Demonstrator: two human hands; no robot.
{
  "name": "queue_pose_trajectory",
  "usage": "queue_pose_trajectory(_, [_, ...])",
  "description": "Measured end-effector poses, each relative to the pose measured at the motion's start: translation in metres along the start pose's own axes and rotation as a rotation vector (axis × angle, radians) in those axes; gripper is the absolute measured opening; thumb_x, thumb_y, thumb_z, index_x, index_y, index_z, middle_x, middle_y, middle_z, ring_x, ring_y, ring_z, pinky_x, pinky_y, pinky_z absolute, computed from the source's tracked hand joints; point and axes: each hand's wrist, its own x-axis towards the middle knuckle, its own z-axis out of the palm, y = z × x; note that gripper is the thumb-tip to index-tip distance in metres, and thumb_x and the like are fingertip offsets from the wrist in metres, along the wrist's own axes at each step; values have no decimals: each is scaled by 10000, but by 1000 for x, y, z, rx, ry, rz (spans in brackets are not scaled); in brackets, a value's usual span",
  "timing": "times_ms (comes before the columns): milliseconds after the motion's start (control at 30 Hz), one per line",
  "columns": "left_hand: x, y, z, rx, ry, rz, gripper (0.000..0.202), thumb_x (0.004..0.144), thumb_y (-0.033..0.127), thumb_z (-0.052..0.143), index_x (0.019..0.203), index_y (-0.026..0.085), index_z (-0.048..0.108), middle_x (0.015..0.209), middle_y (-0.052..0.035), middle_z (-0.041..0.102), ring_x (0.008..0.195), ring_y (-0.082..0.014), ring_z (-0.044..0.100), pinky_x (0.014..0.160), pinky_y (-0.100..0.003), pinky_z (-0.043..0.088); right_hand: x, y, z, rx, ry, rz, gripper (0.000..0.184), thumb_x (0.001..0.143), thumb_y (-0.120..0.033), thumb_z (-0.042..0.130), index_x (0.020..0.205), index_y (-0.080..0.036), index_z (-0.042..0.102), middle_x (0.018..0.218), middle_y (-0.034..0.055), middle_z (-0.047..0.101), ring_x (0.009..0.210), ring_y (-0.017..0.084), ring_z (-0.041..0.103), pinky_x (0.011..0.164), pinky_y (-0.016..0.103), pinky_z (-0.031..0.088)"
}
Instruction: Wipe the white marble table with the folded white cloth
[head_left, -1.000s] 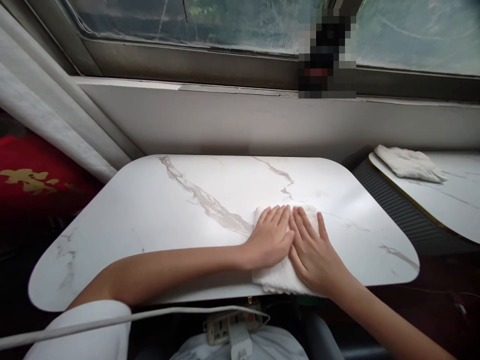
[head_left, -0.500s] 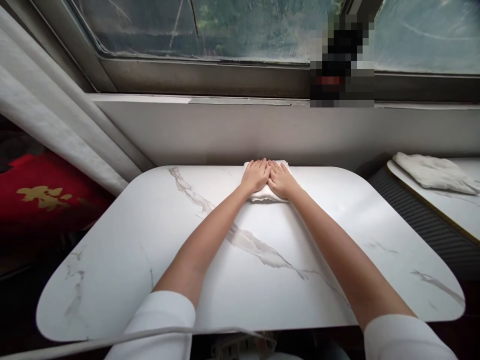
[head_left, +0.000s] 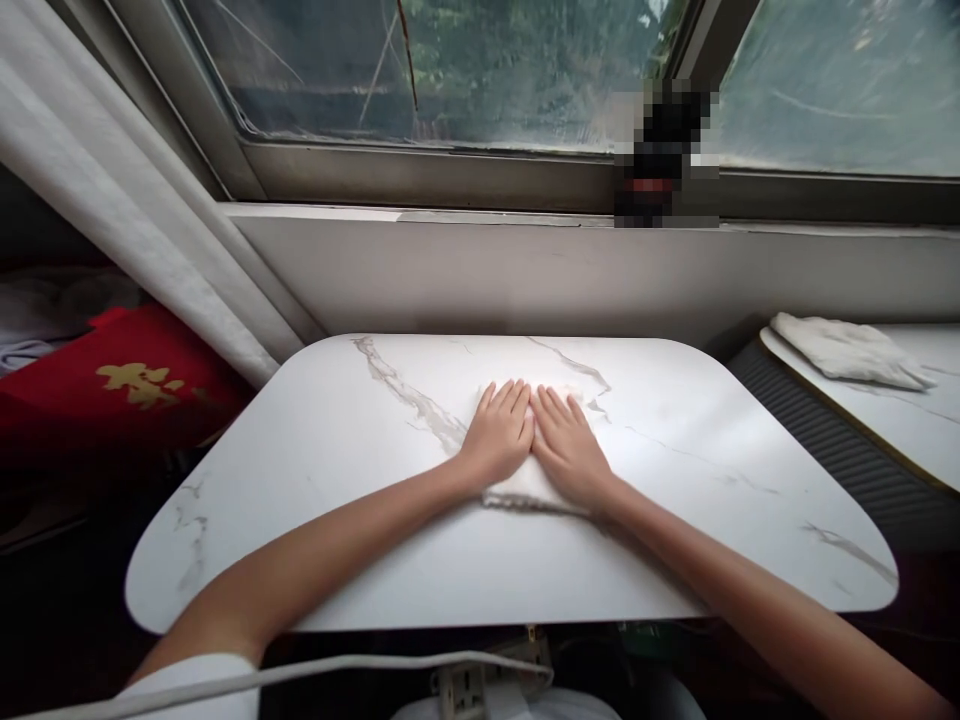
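Observation:
A folded white cloth (head_left: 529,492) lies flat near the middle of the white marble-patterned table (head_left: 360,570). My left hand (head_left: 499,435) rests palm down on the cloth's left part, fingers stretched forward. Beside it, my right hand (head_left: 570,440) presses flat on the right part, its fingers also extended. The two hands touch or nearly touch along their inner sides. Most of the cloth is hidden beneath them; its near edge and a bit of its far edge show.
Another white cloth (head_left: 847,350) lies on a second table (head_left: 922,440) at the right. A white cable (head_left: 337,664) crosses in front of the near edge, by a power strip (head_left: 461,690). A curtain (head_left: 135,190) and red fabric (head_left: 112,390) are at the left, a window (head_left: 510,80) behind.
Both hands have drawn the cloth from the table's far edge back toward me, to around the middle. The elbows have spread outward, and the camera view has shifted slightly.

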Motion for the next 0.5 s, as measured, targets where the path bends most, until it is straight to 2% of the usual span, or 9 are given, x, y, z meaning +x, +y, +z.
queue_pose_trajectory(100, [-59, 11, -17, 12, -13, 45, 488, 953, 252, 257, 1394, 71, 361, 1460, -110, 364, 1375, -203, 257, 1153, -418, 145, -47, -39, 0, 46, -34, -49, 591, 956, -348, 239, 1485, -112, 125, 1541, 83, 128, 1415, 189, 57, 1155, 452, 89])
queue_pose_trajectory(167, [-90, 14, -26, 26, -29, 76, 492, 948, 253, 276, 1403, 80, 347, 1466, -107, 352, 1382, -208, 238, 1153, -424, 148, -68, -59, 0, 65, -52, -101, 622, 946, -355, 275, 1488, -112, 91, 1545, 82, 97, 1416, 198, 30, 1154, 466, 83])
queue_pose_trajectory(267, [-109, 11, -34, 44, -58, 90, 508, 939, 251, 302, 1416, 80, 324, 1475, -110, 334, 1384, -218, 231, 1152, -436, 150, -73, -73, -1, 65, -78, -145, 656, 921, -348, 328, 1481, -78, 121, 1541, 104, 103, 1417, 225, 39, 1151, 479, 87])
queue_pose_trajectory(367, [-91, -6, -32, 53, -46, 9, 504, 948, 264, 278, 1402, 55, 343, 1459, -126, 360, 1371, -219, 264, 1150, -433, 152, -40, -67, -2, 46, -92, -159, 645, 910, -358, 347, 1463, -57, 210, 1524, 125, 188, 1408, 245, 132, 1145, 468, 122])
queue_pose_trajectory(500, [-30, -51, -20, 79, -12, -107, 502, 956, 258, 228, 1379, 29, 371, 1435, -141, 397, 1349, -215, 310, 1147, -420, 149, 40, -44, 7, -20, -26, -220, 564, 918, -295, 300, 1417, -36, 336, 1469, 136, 347, 1373, 233, 257, 1134, 419, 147])
